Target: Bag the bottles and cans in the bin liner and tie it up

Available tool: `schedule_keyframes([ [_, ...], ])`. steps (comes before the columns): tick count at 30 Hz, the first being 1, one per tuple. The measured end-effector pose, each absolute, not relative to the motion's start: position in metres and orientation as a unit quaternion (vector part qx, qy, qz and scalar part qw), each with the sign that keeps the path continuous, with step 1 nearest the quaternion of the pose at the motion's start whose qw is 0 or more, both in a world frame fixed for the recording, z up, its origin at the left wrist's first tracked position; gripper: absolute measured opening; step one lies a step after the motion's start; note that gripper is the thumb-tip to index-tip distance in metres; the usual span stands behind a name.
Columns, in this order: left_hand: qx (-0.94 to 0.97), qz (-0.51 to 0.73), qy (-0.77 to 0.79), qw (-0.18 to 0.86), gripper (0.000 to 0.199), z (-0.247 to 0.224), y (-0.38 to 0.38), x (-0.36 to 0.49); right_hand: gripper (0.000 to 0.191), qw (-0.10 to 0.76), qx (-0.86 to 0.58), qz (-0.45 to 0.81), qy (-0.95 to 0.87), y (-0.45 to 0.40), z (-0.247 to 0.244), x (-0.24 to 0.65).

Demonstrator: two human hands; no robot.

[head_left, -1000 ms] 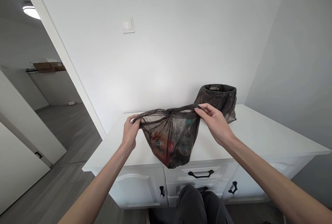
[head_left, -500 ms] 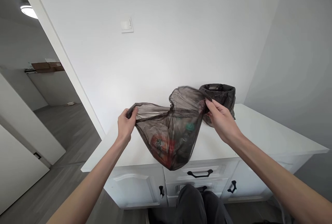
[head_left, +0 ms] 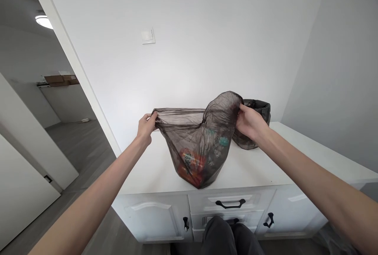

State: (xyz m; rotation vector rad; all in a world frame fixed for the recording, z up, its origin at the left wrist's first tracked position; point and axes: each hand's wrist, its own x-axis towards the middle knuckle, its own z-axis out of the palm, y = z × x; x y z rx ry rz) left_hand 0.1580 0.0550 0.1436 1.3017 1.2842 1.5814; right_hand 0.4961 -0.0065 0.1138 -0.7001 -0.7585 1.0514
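A thin, see-through black plastic bag [head_left: 195,140] is stretched between my two hands above the front of the white cabinet top. Red and orange packaging and some green bits show through its lower part. My left hand [head_left: 147,125] pinches the bag's edge at the left. At the right, my right hand [head_left: 251,121] grips the bag's other side, where the film bulges upward. Behind my right hand stands a bin lined with black plastic [head_left: 264,110], partly covered by the hand and the bag.
The white cabinet top [head_left: 295,148] has drawers and doors with black handles [head_left: 230,203] below it. A white wall with a light switch [head_left: 148,36] rises behind. An open doorway on the left shows cardboard boxes [head_left: 60,80]. My knees are against the cabinet front.
The bag's upper right part has puffed up and its bottom has risen slightly. My left hand has moved up a little and my right hand has shifted slightly. The camera view has shifted a little.
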Motion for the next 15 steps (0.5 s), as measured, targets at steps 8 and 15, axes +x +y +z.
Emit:
schedule_keyframes([
  [8,0.487,0.64,0.472,0.361,0.029,0.175,0.073,0.165,0.011,0.73,-0.321,0.463,-0.387,0.012,0.145,0.513],
  [15,0.493,0.654,0.477,0.318,0.027,0.143,0.081,0.152,0.028,0.569,-0.389,0.38,-0.617,-0.054,0.111,0.506],
])
